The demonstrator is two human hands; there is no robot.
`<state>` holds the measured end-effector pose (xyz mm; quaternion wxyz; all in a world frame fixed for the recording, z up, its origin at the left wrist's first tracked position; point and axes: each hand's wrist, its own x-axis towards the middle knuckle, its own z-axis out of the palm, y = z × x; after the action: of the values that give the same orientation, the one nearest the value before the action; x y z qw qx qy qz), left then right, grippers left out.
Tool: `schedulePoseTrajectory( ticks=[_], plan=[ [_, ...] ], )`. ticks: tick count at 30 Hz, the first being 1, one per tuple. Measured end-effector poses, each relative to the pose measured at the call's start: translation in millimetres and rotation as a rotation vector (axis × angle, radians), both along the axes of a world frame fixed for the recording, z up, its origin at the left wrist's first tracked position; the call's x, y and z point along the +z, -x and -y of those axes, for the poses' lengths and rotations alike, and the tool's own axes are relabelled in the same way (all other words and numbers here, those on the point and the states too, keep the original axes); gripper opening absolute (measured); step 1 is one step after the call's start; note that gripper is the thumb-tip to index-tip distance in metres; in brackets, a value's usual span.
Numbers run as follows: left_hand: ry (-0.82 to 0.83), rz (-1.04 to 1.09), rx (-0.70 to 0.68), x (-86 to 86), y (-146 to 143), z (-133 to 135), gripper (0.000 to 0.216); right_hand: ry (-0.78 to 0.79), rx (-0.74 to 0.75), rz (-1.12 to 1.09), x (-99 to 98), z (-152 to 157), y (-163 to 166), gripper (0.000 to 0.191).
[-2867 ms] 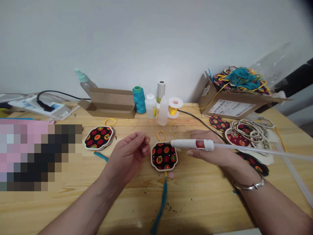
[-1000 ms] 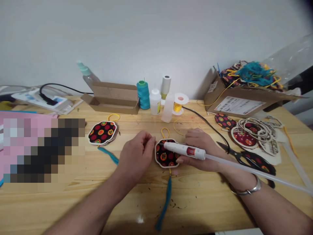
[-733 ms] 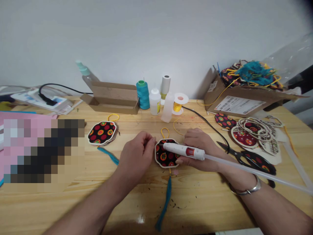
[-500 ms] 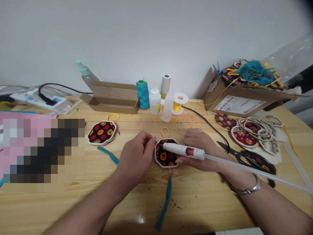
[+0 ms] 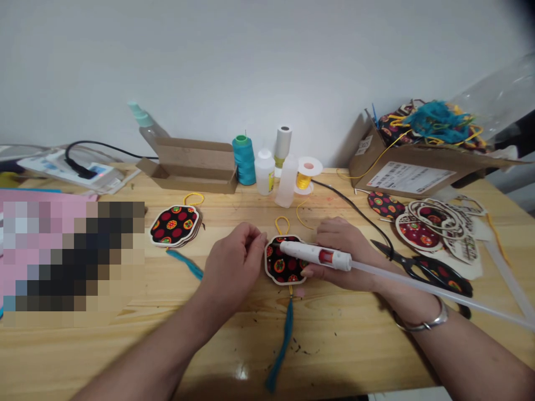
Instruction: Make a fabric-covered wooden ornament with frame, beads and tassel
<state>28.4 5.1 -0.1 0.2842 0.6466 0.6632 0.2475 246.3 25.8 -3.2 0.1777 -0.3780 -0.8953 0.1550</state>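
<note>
A black fabric ornament [image 5: 282, 267] with red and orange dots, a yellow loop and a teal tassel [image 5: 281, 345] lies flat on the wooden table [image 5: 343, 351]. My left hand [image 5: 234, 264] rests at its left edge, fingers curled against the rim. My right hand [image 5: 345, 253] holds a white pen-shaped glue gun [image 5: 315, 254] whose tip lies over the ornament. A long clear glue stick [image 5: 434, 292] trails from the gun to the right.
A stack of like ornaments [image 5: 174, 225] lies to the left. Behind stand a teal thread spool [image 5: 244, 160], two white bottles [image 5: 264, 173], a gold cord reel [image 5: 307, 172] and cardboard boxes [image 5: 190, 165]. Scissors [image 5: 422, 270] and cut pieces [image 5: 434, 223] lie right.
Both hands have come down from above the table to the ornament. Over the last second they have hardly moved; the glue gun tip shifted slightly.
</note>
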Motion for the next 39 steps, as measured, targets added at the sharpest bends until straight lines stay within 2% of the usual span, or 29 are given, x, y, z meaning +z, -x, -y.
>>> schedulePoseTrajectory(
  ticks=[12,21,39],
  plan=[
    [0.01,0.016,0.006,1.5,0.1,0.9,0.021,-0.036,-0.03,0.011,-0.2,-1.5,-1.6,0.05],
    [0.009,0.006,0.015,2.0,-0.3,1.0,0.021,-0.05,0.069,-0.033,5.8,1.3,3.4,0.051],
    [-0.005,0.0,-0.002,1.5,-0.4,1.7,0.022,-0.066,0.068,0.022,-0.3,0.9,5.5,0.05]
  ],
)
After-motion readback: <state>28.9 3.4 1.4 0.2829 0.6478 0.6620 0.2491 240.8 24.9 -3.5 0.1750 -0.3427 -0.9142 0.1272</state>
